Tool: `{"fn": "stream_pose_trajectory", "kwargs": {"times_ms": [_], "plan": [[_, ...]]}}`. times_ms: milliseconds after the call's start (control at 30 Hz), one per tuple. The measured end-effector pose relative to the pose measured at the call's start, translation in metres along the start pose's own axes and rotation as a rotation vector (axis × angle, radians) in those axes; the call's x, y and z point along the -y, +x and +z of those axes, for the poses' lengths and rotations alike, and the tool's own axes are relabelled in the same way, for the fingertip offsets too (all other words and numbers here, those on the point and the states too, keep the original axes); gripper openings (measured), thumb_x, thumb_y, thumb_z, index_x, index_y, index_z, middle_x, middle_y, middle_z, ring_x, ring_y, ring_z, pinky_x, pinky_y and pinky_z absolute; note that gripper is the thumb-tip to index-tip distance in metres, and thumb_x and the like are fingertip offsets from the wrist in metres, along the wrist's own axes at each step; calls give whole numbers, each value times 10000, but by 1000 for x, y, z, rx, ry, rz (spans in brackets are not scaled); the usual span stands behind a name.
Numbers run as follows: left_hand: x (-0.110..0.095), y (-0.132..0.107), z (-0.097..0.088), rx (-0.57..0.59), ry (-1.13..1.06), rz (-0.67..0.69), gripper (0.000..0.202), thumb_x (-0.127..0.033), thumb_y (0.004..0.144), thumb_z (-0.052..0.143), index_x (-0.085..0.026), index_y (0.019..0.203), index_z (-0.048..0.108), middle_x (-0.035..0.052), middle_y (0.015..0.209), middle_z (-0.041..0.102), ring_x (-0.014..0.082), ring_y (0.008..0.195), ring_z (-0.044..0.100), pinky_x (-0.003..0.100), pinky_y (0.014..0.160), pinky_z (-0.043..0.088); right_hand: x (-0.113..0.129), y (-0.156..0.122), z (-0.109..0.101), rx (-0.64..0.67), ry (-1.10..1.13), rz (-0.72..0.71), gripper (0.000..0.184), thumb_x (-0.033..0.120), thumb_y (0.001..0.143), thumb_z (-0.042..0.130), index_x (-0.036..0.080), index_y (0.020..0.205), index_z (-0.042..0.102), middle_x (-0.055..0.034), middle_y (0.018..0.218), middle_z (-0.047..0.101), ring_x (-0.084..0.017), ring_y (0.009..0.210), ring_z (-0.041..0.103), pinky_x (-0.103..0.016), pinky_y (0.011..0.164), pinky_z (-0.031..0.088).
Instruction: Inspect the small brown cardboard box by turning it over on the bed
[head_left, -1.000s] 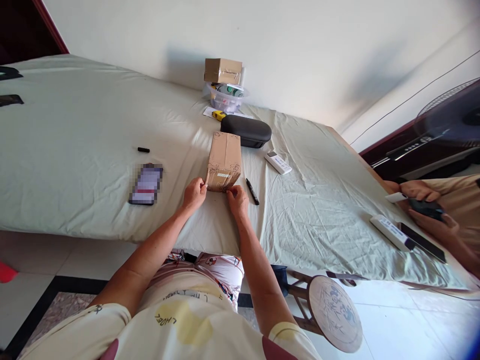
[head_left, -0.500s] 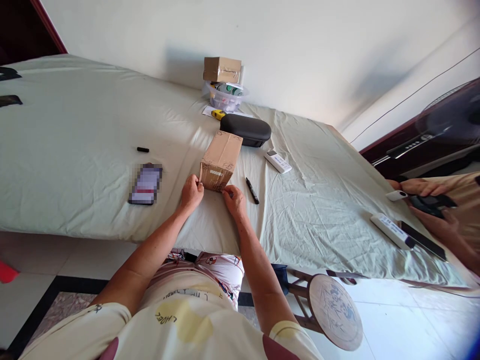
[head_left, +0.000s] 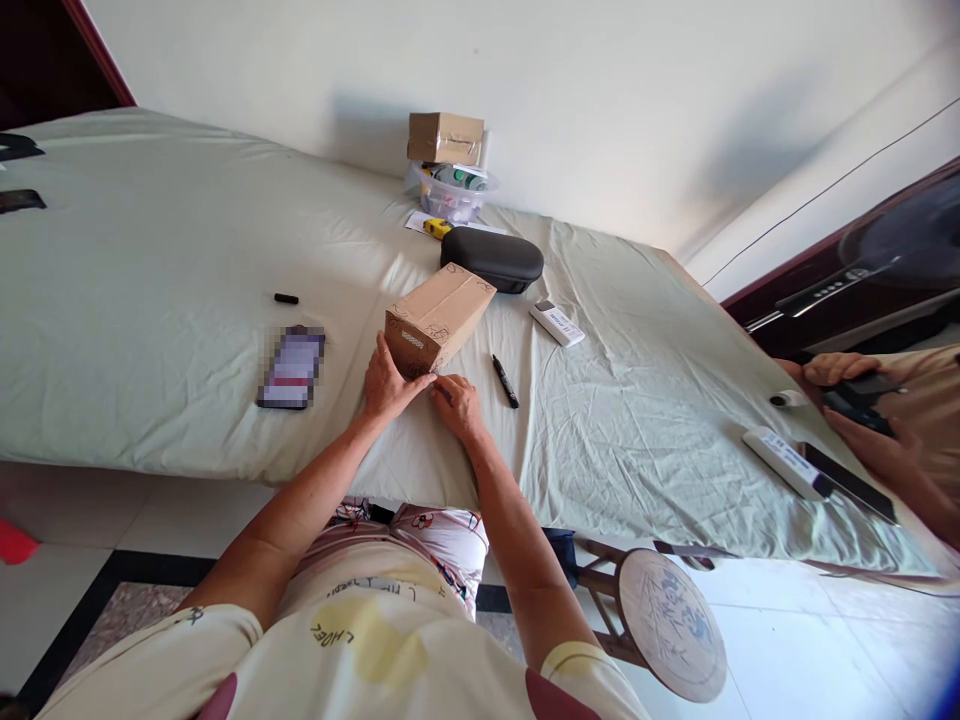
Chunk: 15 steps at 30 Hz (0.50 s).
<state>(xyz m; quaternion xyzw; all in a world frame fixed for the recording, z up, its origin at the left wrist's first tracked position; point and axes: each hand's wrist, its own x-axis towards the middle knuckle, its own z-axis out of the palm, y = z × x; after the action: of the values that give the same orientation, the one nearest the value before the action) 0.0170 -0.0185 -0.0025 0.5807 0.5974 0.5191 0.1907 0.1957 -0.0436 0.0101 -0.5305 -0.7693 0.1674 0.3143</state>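
A brown cardboard box [head_left: 439, 310] with dark pen drawings at its corners lies on the cloth in front of me, turned at an angle. My left hand [head_left: 390, 385] grips its near end, fingers against the left side and thumb stretched along the lower front edge. At the near right bottom corner, the curled fingers of my right hand [head_left: 456, 402] pinch the box; their tips are partly hidden. To the right of that hand lies a black marker [head_left: 505, 381], and its likely cap [head_left: 286, 298] is over on the left beyond a phone [head_left: 292, 368].
Behind the box sit a black hard case [head_left: 491, 258], a yellow tape measure [head_left: 437, 229] and a plastic tub [head_left: 452, 195] topped by another carton [head_left: 445, 138]. White devices [head_left: 556, 324] lie rightward. Another person's hands [head_left: 874, 400] hold a dark object. A stool [head_left: 671, 625] stands below the table.
The box has turned, its near end swinging left. My left hand has spread its thumb along the front edge, and my right hand has shifted slightly left with the corner.
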Motion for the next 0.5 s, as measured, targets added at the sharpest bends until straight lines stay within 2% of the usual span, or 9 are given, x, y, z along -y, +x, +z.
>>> {"fn": "stream_pose_trajectory", "kwargs": {"times_ms": [167, 333, 400, 500], "plan": [[-3, 1, -4, -40, 45, 3, 1418, -570, 581, 982, -92, 1640, 171, 360, 1596, 395, 517, 1495, 423, 617, 1216, 379, 3, -1, 3, 48, -65, -32, 306, 250, 964, 597, 229, 1220, 764, -116, 1155, 741, -288, 1085, 636, -420, 965, 450], [-1, 1, -3, -52, 49, 22, 1309, -498, 643, 950, -114, 1628, 178, 338, 1615, 383, 493, 1491, 439, 602, 1219, 388, 4, -1, 7, 5, -28, -62, 306, 269, 981, 597, 245, 1243, 753, -101, 1147, 748, -263, 1073, 661, -405, 960, 498], [-4, 1, -4, -20, 85, 16, 1294, -456, 657, 935, -107, 1627, 154, 333, 1605, 399, 482, 1483, 455, 601, 1209, 407, 4, 0, 9, -91, 47, -102, 297, 294, 1003, 564, 239, 1235, 741, -93, 1119, 746, -239, 1033, 677, -391, 941, 538], [-10, 3, -8, 52, 126, 12, 1278, -416, 671, 918, -124, 1630, 126, 305, 1583, 440, 461, 1464, 489, 589, 1183, 447, 8, 0, 7, -391, 118, -137, 327, 337, 1039, 517, 226, 1300, 679, -106, 1151, 712, -227, 1000, 681, -402, 911, 586]]}}
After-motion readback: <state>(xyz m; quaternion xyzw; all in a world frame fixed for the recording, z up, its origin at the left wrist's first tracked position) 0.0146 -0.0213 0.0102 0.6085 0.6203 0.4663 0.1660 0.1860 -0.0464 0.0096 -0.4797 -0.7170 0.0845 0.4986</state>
